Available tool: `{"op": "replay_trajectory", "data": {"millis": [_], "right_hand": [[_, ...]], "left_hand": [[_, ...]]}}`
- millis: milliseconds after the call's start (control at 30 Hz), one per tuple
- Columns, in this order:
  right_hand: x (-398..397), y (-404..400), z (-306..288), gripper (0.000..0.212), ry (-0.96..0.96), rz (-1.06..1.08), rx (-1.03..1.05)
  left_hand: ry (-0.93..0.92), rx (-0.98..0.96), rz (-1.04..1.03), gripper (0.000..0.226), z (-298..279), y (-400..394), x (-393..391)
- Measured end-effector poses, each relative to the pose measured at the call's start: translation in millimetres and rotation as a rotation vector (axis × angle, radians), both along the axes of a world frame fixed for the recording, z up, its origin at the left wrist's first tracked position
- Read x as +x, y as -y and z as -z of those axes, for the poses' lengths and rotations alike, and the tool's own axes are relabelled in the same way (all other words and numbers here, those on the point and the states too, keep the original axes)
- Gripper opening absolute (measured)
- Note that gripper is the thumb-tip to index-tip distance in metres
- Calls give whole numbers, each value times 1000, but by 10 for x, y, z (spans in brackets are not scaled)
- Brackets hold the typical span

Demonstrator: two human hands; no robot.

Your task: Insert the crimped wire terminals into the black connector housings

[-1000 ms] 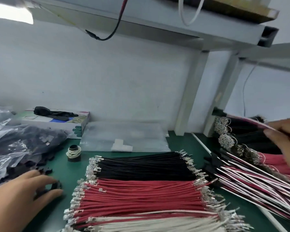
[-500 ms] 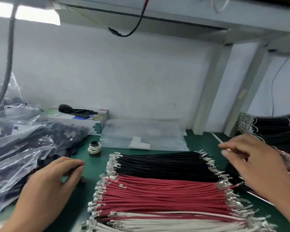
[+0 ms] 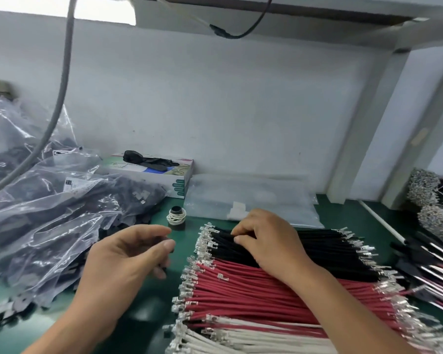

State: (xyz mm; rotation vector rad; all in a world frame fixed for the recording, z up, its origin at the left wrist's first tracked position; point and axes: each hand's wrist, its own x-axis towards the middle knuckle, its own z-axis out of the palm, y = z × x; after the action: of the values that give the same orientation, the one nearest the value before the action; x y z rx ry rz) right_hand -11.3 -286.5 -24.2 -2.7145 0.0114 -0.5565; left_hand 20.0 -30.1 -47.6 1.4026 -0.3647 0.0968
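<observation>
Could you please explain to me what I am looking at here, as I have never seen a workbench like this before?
This is one picture from a camera worn on a person's head, looking forward and down at their own two bare hands; there is no machine. On the green bench mat lie rows of short wires with silver crimped metal ends: black wires, red wires and white wires. The right hand reaches onto the black wires, its fingertips curled among them as if picking one out. The left hand hovers beside them with fingers curled; something small and dark may sit in them, but I cannot tell. On the left, clear plastic bags hold small black plastic parts, probably the connector housings.
</observation>
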Motion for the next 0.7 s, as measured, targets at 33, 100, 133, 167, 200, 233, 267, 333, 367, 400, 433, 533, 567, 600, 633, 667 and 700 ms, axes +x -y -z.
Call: {"op": "replay_trajectory", "data": {"millis": [33,100,133,167,200,233,267,333,367,400,433,533,567,600,633,667,700], "right_hand": [[-10,6,-9,11,20,-7,-19],[-42,30,-52,13,70,-3,-47],[-69,50,-82,14,97,-1,-73],[-97,73,-114,15,120,-6,-115],[-125,94,-143,16,132,-13,-176],[-151,106,-167,18,132,-21,-244],[-175,106,-193,22,129,-27,-306],[-213,92,-280,28,162,-29,-396],[-235,77,-350,27,203,-25,-411],[-265,55,-429,24,252,-19,-408],[-301,30,-503,20,322,-21,-392],[-500,-82,-592,9,571,-64,-334],[-590,-147,-552,8,614,-80,-320],[-679,-220,-477,8,632,-97,-306],[-758,-292,-377,9,635,-113,-287],[-819,-349,-271,9,632,-128,-263],[-853,-382,-178,8,623,-141,-236]], "left_hand": [[-29,-30,34,26,-17,3,-17],[-80,-71,91,28,-43,-4,-40],[-93,-73,107,28,-50,-10,-49],[-100,-65,115,27,-55,-14,-52],[-103,-50,121,26,-54,-20,-51],[-104,-33,126,27,-52,-26,-51],[-106,-20,132,29,-58,-28,-62],[-123,-20,141,35,-69,-25,-82],[-133,-30,147,38,-75,-22,-91],[-141,-38,154,39,-82,-21,-99],[-147,-40,160,39,-89,-19,-105],[-144,-31,181,35,-105,-13,-124],[-135,-25,186,34,-114,-10,-137],[-119,-15,189,33,-124,-6,-160],[-102,-2,194,32,-137,3,-188],[-84,16,202,31,-149,10,-218],[-64,43,213,31,-158,21,-240]]}}
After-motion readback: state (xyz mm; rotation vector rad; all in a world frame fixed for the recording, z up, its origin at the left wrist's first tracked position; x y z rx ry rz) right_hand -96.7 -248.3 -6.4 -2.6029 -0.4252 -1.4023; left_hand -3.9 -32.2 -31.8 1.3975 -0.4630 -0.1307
